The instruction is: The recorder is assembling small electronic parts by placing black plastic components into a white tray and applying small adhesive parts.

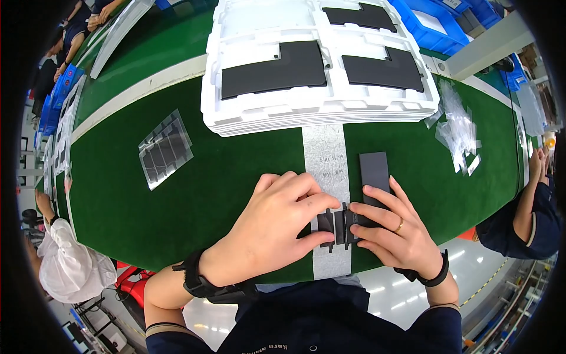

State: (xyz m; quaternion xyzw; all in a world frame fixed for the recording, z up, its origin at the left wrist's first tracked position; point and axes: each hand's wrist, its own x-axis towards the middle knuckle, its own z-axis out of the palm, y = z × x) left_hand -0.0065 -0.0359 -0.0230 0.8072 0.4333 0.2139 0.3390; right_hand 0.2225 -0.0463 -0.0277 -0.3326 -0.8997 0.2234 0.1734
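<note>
My left hand (277, 221) is closed, with thumb and index finger pinching a small black strip (325, 220) above the grey tape band. Beside it, the fingers of my right hand (398, 230) press on a narrow black part with small end tabs (340, 227). This part is joined to, or lies against, a long flat dark grey piece (375, 168) that stretches away from me under my right fingers. Whether the strip and the part touch is hard to see. A clear sheet with black rectangular pads (166, 150) lies to the left.
A stack of white moulded trays (321, 109) stands ahead, holding black L-shaped panels (277, 74). Crumpled clear film scraps (457, 127) lie at right on the green mat (236, 171). Blue bins (433, 26) stand at the back right. Other people sit at both sides.
</note>
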